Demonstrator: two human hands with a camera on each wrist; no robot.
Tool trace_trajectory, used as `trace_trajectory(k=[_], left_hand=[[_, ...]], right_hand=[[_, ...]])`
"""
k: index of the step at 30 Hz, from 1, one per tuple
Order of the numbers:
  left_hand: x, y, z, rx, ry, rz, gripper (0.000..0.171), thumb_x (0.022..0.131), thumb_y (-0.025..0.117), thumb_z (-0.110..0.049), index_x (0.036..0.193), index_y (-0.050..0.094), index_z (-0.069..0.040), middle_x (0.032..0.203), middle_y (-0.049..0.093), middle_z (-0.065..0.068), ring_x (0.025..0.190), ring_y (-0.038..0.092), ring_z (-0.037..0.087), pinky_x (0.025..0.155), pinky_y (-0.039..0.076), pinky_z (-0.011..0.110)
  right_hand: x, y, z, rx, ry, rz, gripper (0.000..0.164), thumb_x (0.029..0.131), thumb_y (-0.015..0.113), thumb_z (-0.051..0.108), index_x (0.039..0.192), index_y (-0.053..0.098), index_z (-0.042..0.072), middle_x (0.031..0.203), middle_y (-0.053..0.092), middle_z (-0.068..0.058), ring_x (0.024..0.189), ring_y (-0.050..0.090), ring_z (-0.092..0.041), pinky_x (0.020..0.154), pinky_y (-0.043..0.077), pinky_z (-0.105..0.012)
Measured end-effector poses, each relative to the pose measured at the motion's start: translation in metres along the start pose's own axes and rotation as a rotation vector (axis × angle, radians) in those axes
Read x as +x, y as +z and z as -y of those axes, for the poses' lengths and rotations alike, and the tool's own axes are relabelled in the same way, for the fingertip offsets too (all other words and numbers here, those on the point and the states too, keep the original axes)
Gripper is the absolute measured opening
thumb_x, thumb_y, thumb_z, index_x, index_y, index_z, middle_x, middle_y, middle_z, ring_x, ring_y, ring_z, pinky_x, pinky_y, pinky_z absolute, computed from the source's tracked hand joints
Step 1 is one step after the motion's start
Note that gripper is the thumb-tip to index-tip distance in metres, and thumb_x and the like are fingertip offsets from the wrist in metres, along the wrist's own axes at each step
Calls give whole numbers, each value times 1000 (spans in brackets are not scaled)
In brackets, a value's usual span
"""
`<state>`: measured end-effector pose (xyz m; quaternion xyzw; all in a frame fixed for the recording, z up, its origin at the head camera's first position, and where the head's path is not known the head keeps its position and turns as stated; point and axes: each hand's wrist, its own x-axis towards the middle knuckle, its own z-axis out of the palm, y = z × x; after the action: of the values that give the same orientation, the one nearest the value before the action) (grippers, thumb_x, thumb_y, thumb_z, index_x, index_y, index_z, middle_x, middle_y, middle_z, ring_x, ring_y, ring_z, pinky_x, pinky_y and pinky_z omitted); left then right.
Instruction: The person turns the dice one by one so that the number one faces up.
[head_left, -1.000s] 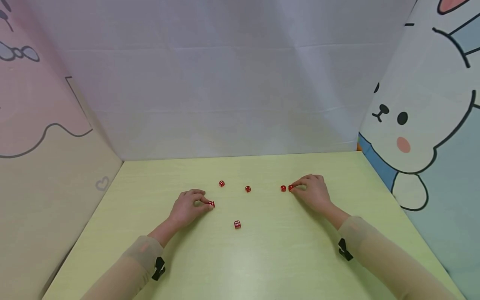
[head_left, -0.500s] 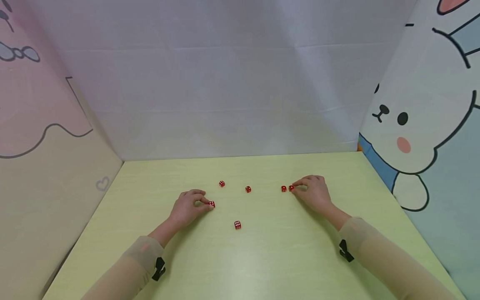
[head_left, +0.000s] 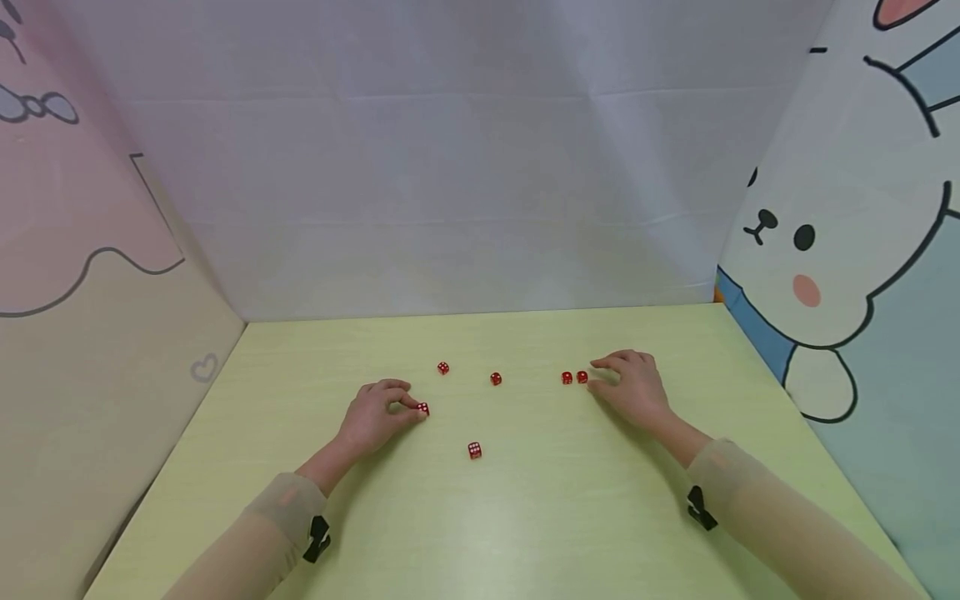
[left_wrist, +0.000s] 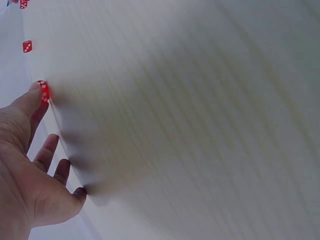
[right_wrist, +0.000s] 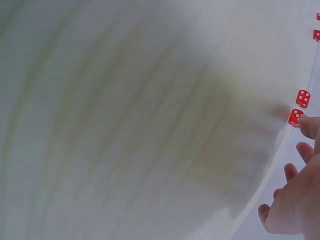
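Below frame centre sits one loose die [head_left: 475,451]; centre-left, the left hand [head_left: 381,415] pinches a second die [head_left: 423,409]; centre-right, the right hand [head_left: 630,388], thumb and fingers apart, flanks a third die [head_left: 582,377] and its twin [head_left: 567,378]: a thumb brush could split them!

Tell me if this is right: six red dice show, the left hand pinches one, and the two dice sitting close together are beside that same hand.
Not quite: the close pair of dice is beside the right hand, not the left hand, as the head view shows. The rest stands: six red dice show, and the left hand pinches one die.
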<state>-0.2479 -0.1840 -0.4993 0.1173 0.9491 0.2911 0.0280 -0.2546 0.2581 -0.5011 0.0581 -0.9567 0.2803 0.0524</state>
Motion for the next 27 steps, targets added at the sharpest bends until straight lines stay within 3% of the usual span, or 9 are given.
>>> trace_trajectory(k=[19,27], left_hand=[[0,0,-1,11,-11,-1,17,91,79,-36,95,78,-19,139,61,10,133,44,46,109,36,60],[0,1,1,12,-16,4,18,91,79,-37,95,78,-19,139,60,10,134,44,45,109,36,60]], right_hand=[[-29,-23,20,93,-66,-43,37,94,75,25,127,72,7,132,58,-17,130,38,-42,103,38,-59],[-38,-23,33,113,-109,-63,33,93,77,21,123,74,8,128,61,-13,128,40,-39,101,41,-57]])
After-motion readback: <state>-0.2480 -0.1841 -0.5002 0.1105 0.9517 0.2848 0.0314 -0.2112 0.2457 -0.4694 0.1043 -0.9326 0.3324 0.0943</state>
